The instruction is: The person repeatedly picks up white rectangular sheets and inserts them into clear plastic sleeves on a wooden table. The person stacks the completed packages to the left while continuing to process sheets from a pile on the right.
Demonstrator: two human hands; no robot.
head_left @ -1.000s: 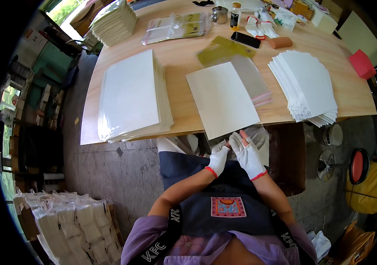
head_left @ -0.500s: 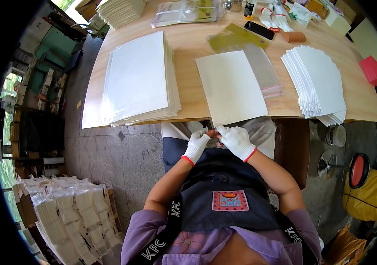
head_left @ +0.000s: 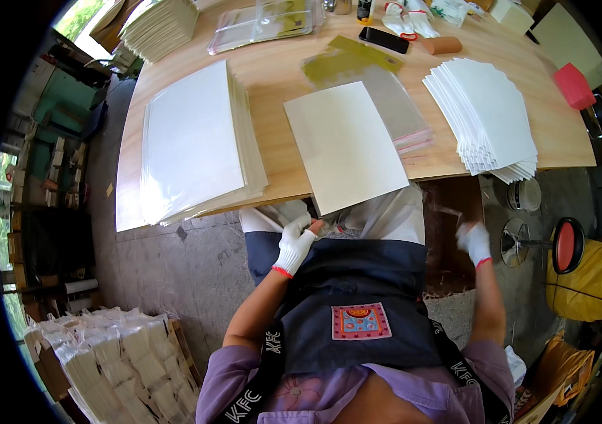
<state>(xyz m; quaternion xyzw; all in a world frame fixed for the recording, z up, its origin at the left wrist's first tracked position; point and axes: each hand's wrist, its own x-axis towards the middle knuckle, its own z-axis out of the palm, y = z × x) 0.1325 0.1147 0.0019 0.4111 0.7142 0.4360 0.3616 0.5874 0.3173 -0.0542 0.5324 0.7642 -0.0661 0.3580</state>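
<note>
My left hand (head_left: 296, 244), in a white glove with bare fingertips, is held over my lap just below the near corner of a cream-white sheet (head_left: 343, 145). Its fingers are curled together; what they pinch, if anything, is hidden. That sheet lies at an angle on the table, its near corner past the front edge. My right hand (head_left: 475, 242), gloved alike, hangs over a brown cardboard box (head_left: 449, 265) right of my lap. Motion smears its fingers, and a faint clear strip shows beside them. Clear plastic film (head_left: 389, 212) lies across my lap under the table edge.
On the wooden table (head_left: 276, 134), a stack of plastic-sleeved white sheets (head_left: 191, 134) lies left, clear sleeves (head_left: 392, 113) behind the cream sheet, fanned white cards (head_left: 488, 113) right. A phone (head_left: 384, 39) lies farther back. Bundled packs (head_left: 117, 353) stand on the floor at left.
My hands were together at the sheet's near corner. The right has swung away to the right, over the box; the left stays by the corner. The whole view has shifted slightly.
</note>
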